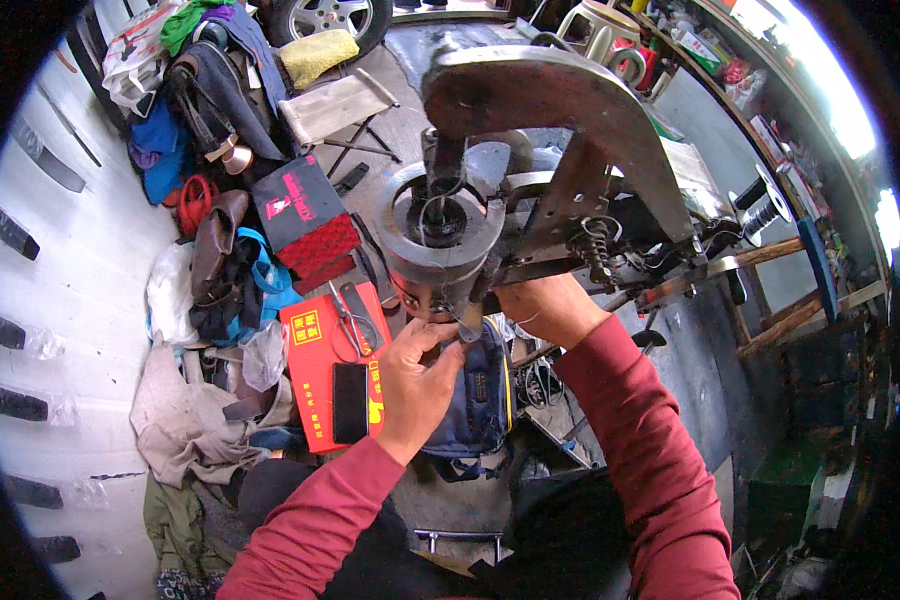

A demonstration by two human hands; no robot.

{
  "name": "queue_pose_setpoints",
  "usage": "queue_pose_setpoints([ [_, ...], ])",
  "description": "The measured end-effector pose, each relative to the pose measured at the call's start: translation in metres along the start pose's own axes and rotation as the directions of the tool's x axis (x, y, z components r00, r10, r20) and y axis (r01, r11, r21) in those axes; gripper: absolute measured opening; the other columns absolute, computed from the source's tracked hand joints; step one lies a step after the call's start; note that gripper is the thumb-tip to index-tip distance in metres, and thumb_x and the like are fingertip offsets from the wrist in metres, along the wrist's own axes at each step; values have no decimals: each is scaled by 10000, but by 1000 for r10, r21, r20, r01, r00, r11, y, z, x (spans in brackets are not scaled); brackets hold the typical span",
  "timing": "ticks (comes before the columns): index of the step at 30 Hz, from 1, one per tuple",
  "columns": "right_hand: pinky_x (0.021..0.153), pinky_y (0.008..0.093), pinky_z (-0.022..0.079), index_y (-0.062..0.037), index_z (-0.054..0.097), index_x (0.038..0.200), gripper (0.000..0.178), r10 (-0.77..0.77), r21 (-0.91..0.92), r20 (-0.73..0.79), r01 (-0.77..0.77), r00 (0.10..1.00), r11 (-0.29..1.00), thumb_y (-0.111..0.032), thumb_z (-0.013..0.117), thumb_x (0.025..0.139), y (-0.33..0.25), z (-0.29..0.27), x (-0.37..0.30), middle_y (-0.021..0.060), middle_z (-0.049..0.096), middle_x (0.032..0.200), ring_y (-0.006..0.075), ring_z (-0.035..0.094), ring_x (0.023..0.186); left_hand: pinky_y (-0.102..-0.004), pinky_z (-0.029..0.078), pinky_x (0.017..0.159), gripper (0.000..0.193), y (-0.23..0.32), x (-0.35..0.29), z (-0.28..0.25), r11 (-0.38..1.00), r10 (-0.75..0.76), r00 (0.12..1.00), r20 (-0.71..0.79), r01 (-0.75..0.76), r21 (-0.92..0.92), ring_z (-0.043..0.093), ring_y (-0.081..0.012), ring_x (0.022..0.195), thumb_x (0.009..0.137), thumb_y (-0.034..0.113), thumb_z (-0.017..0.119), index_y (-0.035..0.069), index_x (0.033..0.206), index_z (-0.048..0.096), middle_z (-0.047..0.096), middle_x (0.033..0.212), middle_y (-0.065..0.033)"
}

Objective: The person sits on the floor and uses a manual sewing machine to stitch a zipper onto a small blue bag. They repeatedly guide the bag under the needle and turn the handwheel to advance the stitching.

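Note:
A heavy grey metal sewing machine [560, 110] with a round head [440, 225] fills the middle of the view. Under its needle end lies a dark blue bag [475, 400] with yellow trim. My left hand [417, 375] is raised to the needle end, fingers pinched at the machine's foot just above the bag. My right hand [550, 305] reaches under the machine arm, its fingers hidden behind the metal, resting against the bag's far side. Both forearms wear red sleeves. What the fingertips pinch is too small to tell.
To the left lies a red flat box [315, 370] with scissors [348, 320] and a black phone [350, 400] on it. Behind it are a dark red box [305, 215], shoes, bags and cloth heaps. A folding stool [340, 105] stands at the back, a wooden frame [780, 300] to the right.

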State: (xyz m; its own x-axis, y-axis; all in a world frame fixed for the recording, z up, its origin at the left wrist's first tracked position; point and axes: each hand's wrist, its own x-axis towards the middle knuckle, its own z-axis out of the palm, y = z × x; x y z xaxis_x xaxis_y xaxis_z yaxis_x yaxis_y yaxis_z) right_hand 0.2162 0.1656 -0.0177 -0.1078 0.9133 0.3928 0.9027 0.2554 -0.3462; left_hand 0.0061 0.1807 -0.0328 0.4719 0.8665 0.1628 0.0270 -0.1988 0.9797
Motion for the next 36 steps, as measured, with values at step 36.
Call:
queue_pose_setpoints([
  [36,664,413,523,-51,732,897,404,348,-21,82,-348,934,937,-403,852,738,-20,-62,-27,123,708,786,353,680,747,-263,453,660,96,4,-1,-2,992,58,998,-29,-54,115,597,-138,724,835,44,750,-29,894,732,628,805,-73],
])
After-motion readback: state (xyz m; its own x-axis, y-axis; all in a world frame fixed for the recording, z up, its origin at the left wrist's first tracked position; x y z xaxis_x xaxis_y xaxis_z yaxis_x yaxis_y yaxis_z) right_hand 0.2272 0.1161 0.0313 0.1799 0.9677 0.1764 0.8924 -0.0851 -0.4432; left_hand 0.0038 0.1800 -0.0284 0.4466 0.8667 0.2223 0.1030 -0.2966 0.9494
